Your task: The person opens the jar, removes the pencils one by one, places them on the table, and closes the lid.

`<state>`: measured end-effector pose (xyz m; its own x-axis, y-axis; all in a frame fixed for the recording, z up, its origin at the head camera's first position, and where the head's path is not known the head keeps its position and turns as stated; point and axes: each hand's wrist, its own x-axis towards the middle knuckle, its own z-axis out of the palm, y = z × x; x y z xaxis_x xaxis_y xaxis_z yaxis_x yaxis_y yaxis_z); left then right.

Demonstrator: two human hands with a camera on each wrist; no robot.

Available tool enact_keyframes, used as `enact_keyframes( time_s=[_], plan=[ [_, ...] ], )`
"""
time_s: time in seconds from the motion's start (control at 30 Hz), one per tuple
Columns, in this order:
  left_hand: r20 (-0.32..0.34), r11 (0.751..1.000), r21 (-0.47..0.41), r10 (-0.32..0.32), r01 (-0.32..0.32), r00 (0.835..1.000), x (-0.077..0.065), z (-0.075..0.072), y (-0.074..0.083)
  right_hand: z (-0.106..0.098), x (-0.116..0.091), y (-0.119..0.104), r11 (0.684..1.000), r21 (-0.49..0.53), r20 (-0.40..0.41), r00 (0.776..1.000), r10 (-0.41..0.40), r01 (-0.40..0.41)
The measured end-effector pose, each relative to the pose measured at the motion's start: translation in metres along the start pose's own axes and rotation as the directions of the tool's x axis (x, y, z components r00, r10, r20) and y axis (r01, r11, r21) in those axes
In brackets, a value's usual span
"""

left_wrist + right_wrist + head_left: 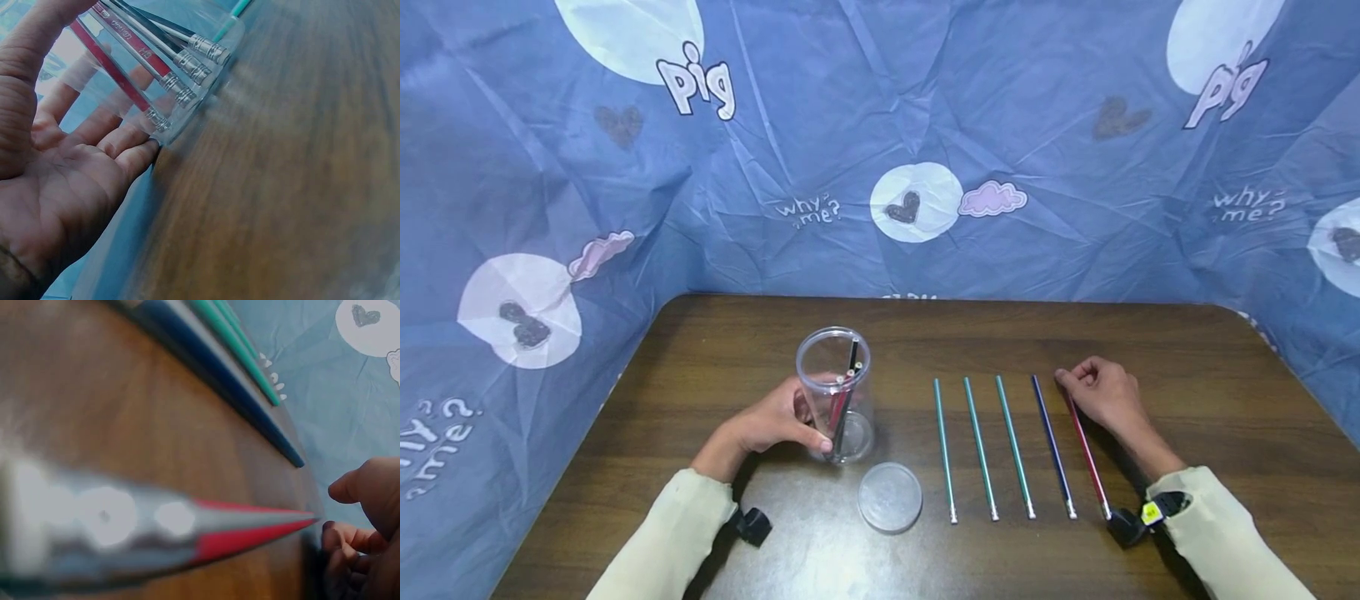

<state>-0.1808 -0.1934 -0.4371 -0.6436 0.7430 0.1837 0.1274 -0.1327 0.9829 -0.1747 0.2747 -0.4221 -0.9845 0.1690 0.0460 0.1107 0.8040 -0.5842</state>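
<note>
My left hand (775,417) holds a clear plastic jar (862,392), thumb in front and fingers behind. Several pencils, red (134,44) and black (853,354), lean inside it; their metal-banded eraser ends show at the bottom in the left wrist view. At the far end of a red pencil (1086,454) on the table is my right hand (1105,392). A gap separates its thumb and forefinger beside the pencil's end in the right wrist view; contact is hard to tell. A dark blue pencil (1054,446) lies just left of the red one.
Three green pencils (976,446) lie in the same row, left of the blue one. A round translucent lid (890,497) rests on the wooden table (715,350) in front of the jar. Blue printed cloth (820,108) hangs behind the table and along its sides.
</note>
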Motion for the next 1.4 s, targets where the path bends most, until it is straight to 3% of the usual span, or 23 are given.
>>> enact_keyframes(
  time_s=[0.27, 0.6, 0.87, 1.2, 1.4],
  plan=[
    [0.005, 1.000, -0.007, -0.004, 0.004, 1.000, 0.002, 0.000, 0.001, -0.013, -0.003, -0.007, 1.000, -0.030, 0.049, 0.999, 0.009, -0.008],
    [0.003, 1.000, -0.018, -0.005, 0.005, 1.000, 0.001, 0.000, 0.002, -0.023, -0.008, -0.039, 0.995, -0.044, 0.083, 0.993, -0.089, 0.093],
    [-0.008, 1.000, -0.010, -0.013, 0.013, 1.000, 0.001, -0.001, 0.001, -0.027, -0.015, -0.065, 0.980, -0.034, 0.034, 0.980, -0.196, 0.197],
    [0.014, 1.000, -0.017, 0.015, -0.014, 1.000, 0.001, -0.001, 0.001, -0.022, -0.032, -0.095, 0.952, 0.066, 0.024, 0.954, -0.300, 0.297],
    [0.008, 1.000, -0.016, 0.001, -0.001, 1.000, 0.001, 0.000, 0.001, -0.016, -0.042, -0.110, 0.932, 0.215, 0.091, 0.944, -0.316, 0.291]
  ],
)
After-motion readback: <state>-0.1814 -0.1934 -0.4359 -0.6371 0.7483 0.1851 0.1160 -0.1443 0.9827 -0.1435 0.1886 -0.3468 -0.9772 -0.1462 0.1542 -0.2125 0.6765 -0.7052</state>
